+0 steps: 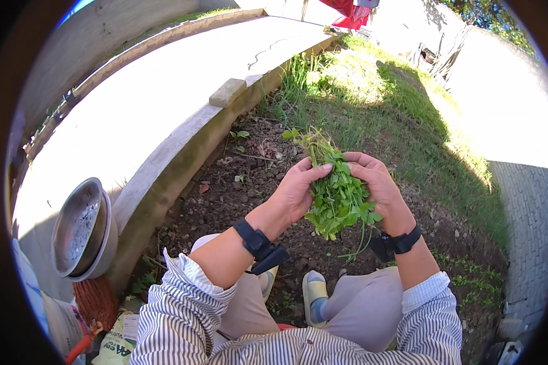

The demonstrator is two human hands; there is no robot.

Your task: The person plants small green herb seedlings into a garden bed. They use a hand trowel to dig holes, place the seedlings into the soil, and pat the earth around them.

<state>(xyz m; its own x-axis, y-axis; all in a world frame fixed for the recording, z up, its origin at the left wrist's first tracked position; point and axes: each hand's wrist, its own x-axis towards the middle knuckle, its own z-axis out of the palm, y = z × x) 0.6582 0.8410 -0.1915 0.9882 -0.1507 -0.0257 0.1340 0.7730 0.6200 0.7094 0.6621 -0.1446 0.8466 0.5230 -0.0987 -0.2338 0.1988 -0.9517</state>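
A bunch of leafy green herb, like cilantro or celery leaf [340, 200], is held up between both hands above the soil. Its pale roots and stems point away from me, and the leaves hang toward me. My left hand [301, 187] grips it from the left, thumb laid across the stems. On the other side my right hand [374, 182] pinches the bunch with thumb and fingers. One loose stem dangles below, near the right wrist. Both wrists carry black straps with small devices.
Dark garden soil [255, 182] lies under my feet, bordered on the left by a concrete curb [164, 173] with a brick [228, 92] on it. Stacked metal basins [84, 228], a reddish broom [93, 299] and a printed bag [114, 342] stand at left. Grass [374, 105] grows ahead.
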